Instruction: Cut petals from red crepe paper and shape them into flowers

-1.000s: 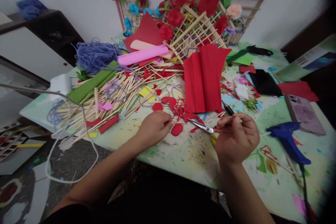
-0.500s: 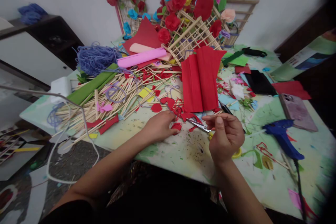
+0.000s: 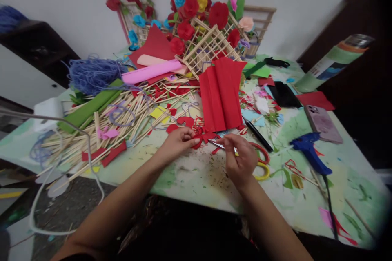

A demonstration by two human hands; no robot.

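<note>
Red paper cutout (image 3: 197,142): small, at the near middle of the tabletop (image 3: 199,175), just in front of the folded red crepe sheet (image 3: 221,94); pinched at its left edge.
Left hand (image 3: 177,143): fingertips closed together on the cutout, knuckles low over the tabletop.
Right hand (image 3: 241,159): fingers curled shut around a thin stick (image 3: 221,145); the pointed end reaches toward the cutout.
Handling: likely feather-light, limp and easy to tear or crease; best taken at an edge with two fingertips, gently. Stick probably stiff but slender, snapped by hard bending.
Scissors (image 3: 260,163): red and yellow handles, lying just beside the right hand, partly hidden by it.
Black pen (image 3: 256,133): just beyond the scissors.
Blue glue gun (image 3: 309,155): well to the right, cord trailing toward the near edge.
Bamboo sticks (image 3: 122,122): loose heap to the left, with red scraps scattered among them.
Paper flowers on lattice (image 3: 202,28): against the wall at the back.
</note>
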